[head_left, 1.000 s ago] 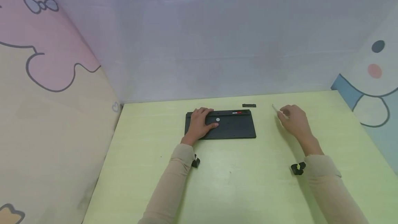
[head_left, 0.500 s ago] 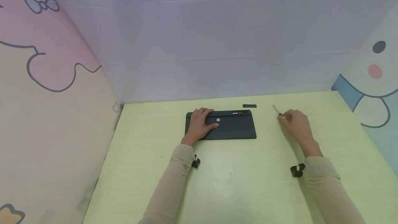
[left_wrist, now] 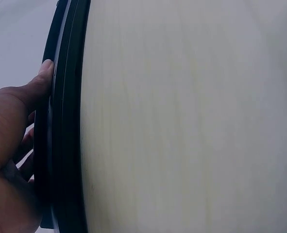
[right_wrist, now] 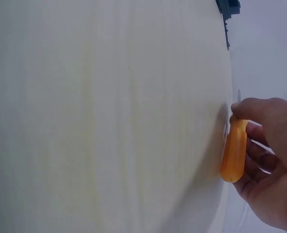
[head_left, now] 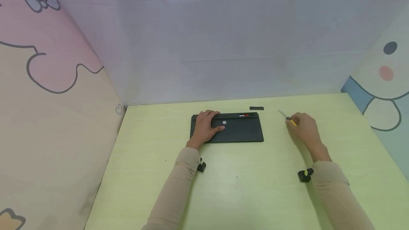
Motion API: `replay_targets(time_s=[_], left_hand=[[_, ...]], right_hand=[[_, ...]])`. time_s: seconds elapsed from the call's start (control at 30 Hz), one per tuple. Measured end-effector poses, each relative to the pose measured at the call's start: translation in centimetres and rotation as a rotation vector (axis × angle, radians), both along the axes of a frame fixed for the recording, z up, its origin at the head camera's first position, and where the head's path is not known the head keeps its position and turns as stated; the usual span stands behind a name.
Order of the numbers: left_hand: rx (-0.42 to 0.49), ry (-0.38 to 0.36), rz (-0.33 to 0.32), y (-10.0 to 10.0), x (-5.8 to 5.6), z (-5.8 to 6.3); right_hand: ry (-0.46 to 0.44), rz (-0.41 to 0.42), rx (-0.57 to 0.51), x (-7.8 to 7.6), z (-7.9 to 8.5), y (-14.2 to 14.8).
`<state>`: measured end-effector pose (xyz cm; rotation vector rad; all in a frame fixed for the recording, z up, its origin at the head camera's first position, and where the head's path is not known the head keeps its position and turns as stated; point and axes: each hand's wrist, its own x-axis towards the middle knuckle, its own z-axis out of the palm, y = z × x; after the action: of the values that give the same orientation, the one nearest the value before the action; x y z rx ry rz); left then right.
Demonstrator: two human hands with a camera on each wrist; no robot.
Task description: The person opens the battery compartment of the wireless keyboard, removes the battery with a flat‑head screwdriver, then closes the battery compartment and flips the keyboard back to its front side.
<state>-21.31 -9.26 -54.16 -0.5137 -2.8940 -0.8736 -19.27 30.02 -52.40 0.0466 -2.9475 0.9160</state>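
A black keyboard (head_left: 236, 132) lies face down on the table, with a raised bar along its far side. In a slot in that bar sits a small red and white battery (head_left: 244, 115). My left hand (head_left: 204, 127) rests across the keyboard's left part, fingers spread toward the far edge and thumb on its back; the left wrist view shows the thumb (left_wrist: 46, 68) on the black back. To the right, my right hand (head_left: 305, 127) holds a screwdriver by its yellow-orange handle (right_wrist: 234, 153). The thin metal shaft (head_left: 282, 113) points to the far left, apart from the keyboard.
A small black cover strip (head_left: 256, 108) lies behind the keyboard's far right corner. The pale yellow-green table (head_left: 236, 194) meets a hanging whitish cloth (head_left: 223, 52) at the back. Patterned panels (head_left: 64, 116) stand on both sides.
The screwdriver has turned in my right hand: its yellow handle now shows and its shaft tilts further left. My left hand and the keyboard have stayed put.
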Motion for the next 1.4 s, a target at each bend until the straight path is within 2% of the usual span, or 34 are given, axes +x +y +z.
replay_targets(time_s=[0.17, 0.4, 0.77, 1.4], left_hand=[[-0.002, -0.009, 0.009, 0.0, -0.1, 0.0], [0.003, -0.009, 0.019, 0.1, 0.0, 0.0], [0.013, -0.015, 0.020, 0.1, 0.1, 0.4], [0.001, -0.031, 0.030, 0.1, -0.1, 0.5]], right_hand=[[0.049, 0.007, 0.016, -0.3, 0.2, -0.2], [0.093, 0.029, 0.020, -0.9, 1.3, -1.0], [0.045, 0.022, 0.023, -1.3, 2.9, -2.1], [0.043, 0.170, 0.072, -2.6, 5.4, -4.2]])
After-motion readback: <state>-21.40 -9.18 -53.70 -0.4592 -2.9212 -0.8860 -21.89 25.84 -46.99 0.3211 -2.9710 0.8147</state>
